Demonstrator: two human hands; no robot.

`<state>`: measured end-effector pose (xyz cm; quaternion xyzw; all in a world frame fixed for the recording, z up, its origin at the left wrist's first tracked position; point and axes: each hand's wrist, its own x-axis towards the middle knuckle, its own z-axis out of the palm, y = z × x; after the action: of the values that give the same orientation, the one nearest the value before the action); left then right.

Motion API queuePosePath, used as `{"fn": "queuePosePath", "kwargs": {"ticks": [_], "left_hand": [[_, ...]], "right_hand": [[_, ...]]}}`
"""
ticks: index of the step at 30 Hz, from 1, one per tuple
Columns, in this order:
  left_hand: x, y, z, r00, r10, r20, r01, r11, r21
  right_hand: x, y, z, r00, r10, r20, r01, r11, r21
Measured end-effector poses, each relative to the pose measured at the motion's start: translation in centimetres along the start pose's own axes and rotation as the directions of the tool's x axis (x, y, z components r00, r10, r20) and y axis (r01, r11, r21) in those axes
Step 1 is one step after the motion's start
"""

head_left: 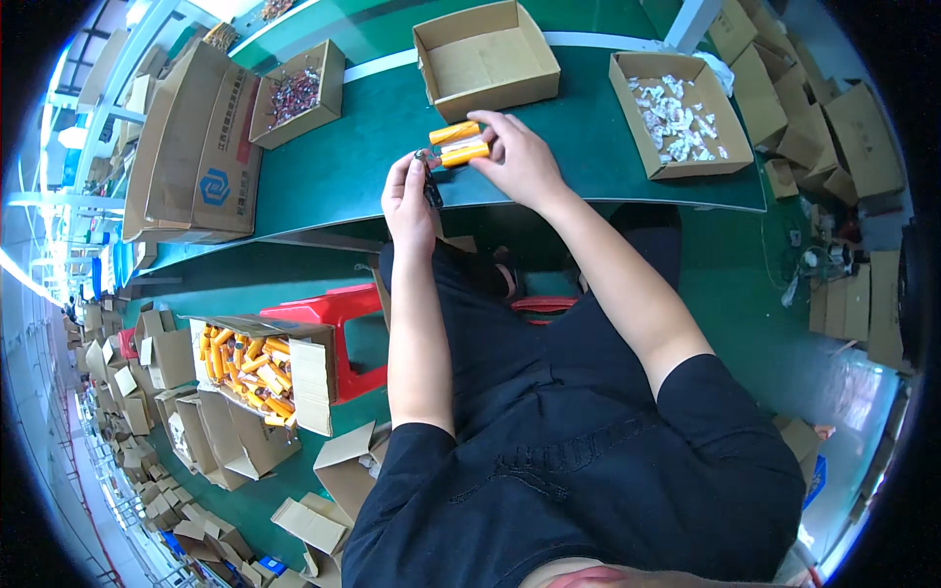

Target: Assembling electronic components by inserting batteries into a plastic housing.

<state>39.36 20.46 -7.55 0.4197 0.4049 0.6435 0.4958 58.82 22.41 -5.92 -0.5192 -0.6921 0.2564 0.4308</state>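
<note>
Over the green table [363, 147], my right hand [524, 162] grips two short orange cylinders [465, 154], with a pale part showing between them. The fingertips and thumb press at their right ends. My left hand [408, 201] is closed around a slim black piece [431, 188] with a metallic tip. This tip is right beside the left ends of the orange cylinders; whether they touch is too small to tell. The left fingers partly hide the black piece.
An open cardboard tray [487, 98] sits beyond my hands. To its left is a box of small dark red parts [295, 96], beside a big carton [196, 147]. At right, a box holds white scraps [676, 118]. Lower left, a carton of orange cylinders [250, 372] adjoins a red stool [343, 314].
</note>
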Motion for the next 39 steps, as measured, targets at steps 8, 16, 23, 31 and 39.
{"fn": "queuePosePath", "kwargs": {"ticks": [8, 16, 23, 31, 39], "left_hand": [[-0.3, 0.7, 0.2, 1.0, 0.004, 0.017, -0.004, 1.0, -0.019], [-0.2, 0.7, 0.8, 1.0, 0.013, 0.013, -0.012, 0.999, -0.049], [2.0, 3.9, 2.2, 0.994, 0.052, 0.092, -0.047, 0.997, -0.058], [3.4, 3.0, 6.7, 0.942, -0.118, 0.315, 0.073, 0.986, 0.15], [2.7, 0.7, 6.6, 0.968, -0.121, 0.22, 0.115, 0.993, 0.039]], "right_hand": [[-0.2, -0.1, 1.3, 0.947, 0.008, -0.322, -0.061, 0.986, -0.154], [0.1, -2.9, 2.0, 0.983, 0.05, -0.174, -0.135, 0.843, -0.52], [-0.2, -1.4, 1.7, 0.986, -0.006, -0.167, -0.064, 0.91, -0.41], [-2.0, -0.2, -3.8, 0.983, -0.04, 0.181, 0.027, 0.997, 0.072], [-1.5, -0.4, -3.9, 0.983, -0.088, 0.159, 0.076, 0.994, 0.082]]}}
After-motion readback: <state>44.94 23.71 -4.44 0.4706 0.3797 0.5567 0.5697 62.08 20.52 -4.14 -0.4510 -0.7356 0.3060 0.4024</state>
